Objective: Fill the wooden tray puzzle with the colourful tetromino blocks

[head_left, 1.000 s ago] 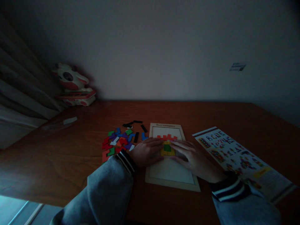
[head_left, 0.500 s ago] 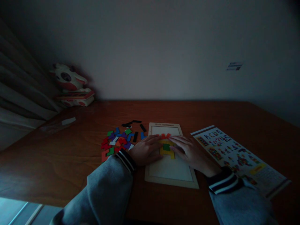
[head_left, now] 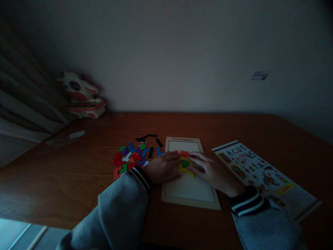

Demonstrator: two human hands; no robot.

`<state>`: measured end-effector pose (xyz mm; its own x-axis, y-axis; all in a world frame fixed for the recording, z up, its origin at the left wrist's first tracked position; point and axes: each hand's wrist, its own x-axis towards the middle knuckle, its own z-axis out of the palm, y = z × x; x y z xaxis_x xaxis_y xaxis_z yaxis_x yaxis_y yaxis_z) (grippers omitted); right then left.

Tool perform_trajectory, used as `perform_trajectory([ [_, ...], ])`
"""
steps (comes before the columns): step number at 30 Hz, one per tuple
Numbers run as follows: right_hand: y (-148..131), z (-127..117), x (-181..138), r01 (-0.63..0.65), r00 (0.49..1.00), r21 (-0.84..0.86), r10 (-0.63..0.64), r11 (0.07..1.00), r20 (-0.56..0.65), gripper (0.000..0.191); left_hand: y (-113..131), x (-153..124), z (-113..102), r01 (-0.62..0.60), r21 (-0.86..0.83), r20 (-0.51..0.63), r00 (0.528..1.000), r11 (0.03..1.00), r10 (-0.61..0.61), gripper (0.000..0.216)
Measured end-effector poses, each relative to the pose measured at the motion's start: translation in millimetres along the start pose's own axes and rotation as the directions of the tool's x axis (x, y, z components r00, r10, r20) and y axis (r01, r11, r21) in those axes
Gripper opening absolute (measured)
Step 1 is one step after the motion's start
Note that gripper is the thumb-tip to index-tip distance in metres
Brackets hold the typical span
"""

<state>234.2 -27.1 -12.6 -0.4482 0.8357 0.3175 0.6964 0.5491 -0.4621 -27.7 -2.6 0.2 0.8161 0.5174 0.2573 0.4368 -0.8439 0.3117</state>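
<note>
A pale wooden puzzle tray (head_left: 189, 189) lies on the brown table in front of me. Inside it sit joined pieces: a yellow piece (head_left: 183, 169), a green piece (head_left: 185, 163) and a red piece (head_left: 184, 153). My left hand (head_left: 161, 168) rests on the tray's left edge, fingers stretched toward the pieces. My right hand (head_left: 211, 171) lies on the tray's right side, fingertips touching the yellow and green pieces. Neither hand grips anything. A heap of loose coloured pieces (head_left: 132, 157) lies left of the tray.
A printed pattern sheet (head_left: 262, 173) lies to the right of the tray. Black pieces (head_left: 149, 138) lie behind the heap. A red-and-white toy (head_left: 80, 95) stands at the back left by a curtain. A clear bag (head_left: 62, 139) lies at the left.
Both hands pushed the joined pieces up the tray toward its far end. The red piece is now partly covered by fingers. My right hand drew slightly inward.
</note>
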Motion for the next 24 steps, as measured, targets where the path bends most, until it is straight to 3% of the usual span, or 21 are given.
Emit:
perform_trajectory([
  [11, 2.5, 4.1, 2.5, 0.002, 1.0, 0.059, 0.0, 0.998, -0.025, 0.04, -2.7, 0.3, 1.8, -0.042, -0.004, -0.028, 0.999, 0.999, 0.042, 0.048],
  [24, 5.1, 6.9, 1.0, 0.026, 0.999, 0.054, -0.025, 0.998, -0.03, 0.032, 0.6, 1.2, -2.2, -0.005, -0.049, -0.001, 1.0, 0.999, 0.005, 0.051],
])
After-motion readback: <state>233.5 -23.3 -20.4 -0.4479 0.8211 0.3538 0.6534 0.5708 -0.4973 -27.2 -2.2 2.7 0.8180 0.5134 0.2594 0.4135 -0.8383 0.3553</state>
